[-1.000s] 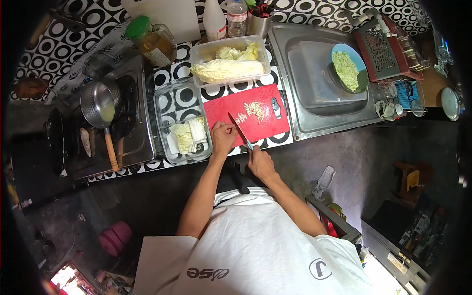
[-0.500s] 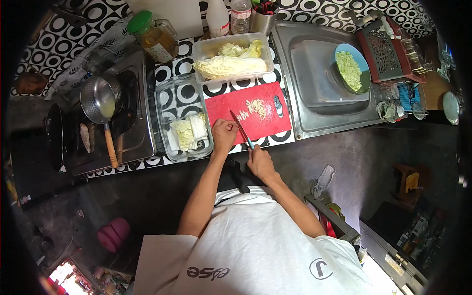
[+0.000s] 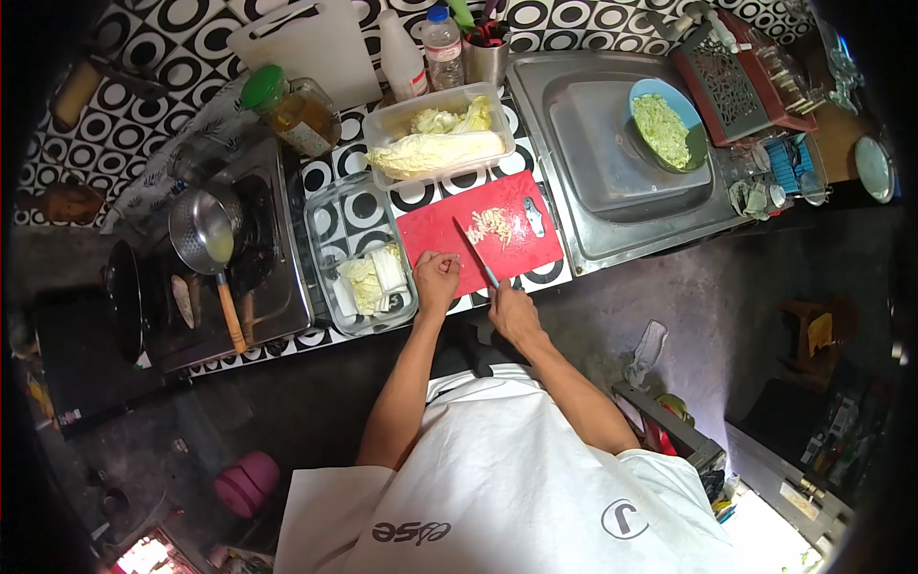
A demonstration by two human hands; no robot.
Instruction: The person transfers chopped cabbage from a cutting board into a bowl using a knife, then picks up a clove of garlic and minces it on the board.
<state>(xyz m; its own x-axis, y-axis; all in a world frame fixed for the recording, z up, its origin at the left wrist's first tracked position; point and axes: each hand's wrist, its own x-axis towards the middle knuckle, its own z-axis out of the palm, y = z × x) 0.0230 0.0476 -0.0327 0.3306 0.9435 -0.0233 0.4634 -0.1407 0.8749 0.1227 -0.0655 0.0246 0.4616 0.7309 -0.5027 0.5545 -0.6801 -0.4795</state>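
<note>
1. A knife [image 3: 475, 252] is gripped in the right hand [image 3: 513, 313], with the fingers closed tight around its blue handle.
2. The blade is laid slanting across the red cutting board [image 3: 449, 228], and its tip is pointed at a small heap of chopped cabbage [image 3: 491, 225] on the board.
3. The left hand [image 3: 437, 277] is rested on the near edge of the board, just beside the blade. Its fingers are curled under, and what is pressed beneath them cannot be told.
4. The board is set on the black and white tabletop [image 3: 356, 216].
5. A glass dish [image 3: 337, 206] with cabbage pieces is seen to the left of the board.
6. A plastic box [image 3: 386, 121] with cabbage leaves is seen behind the board.
7. A metal sink [image 3: 583, 230] with a blue bowl [image 3: 643, 88] is seen to the right.
</note>
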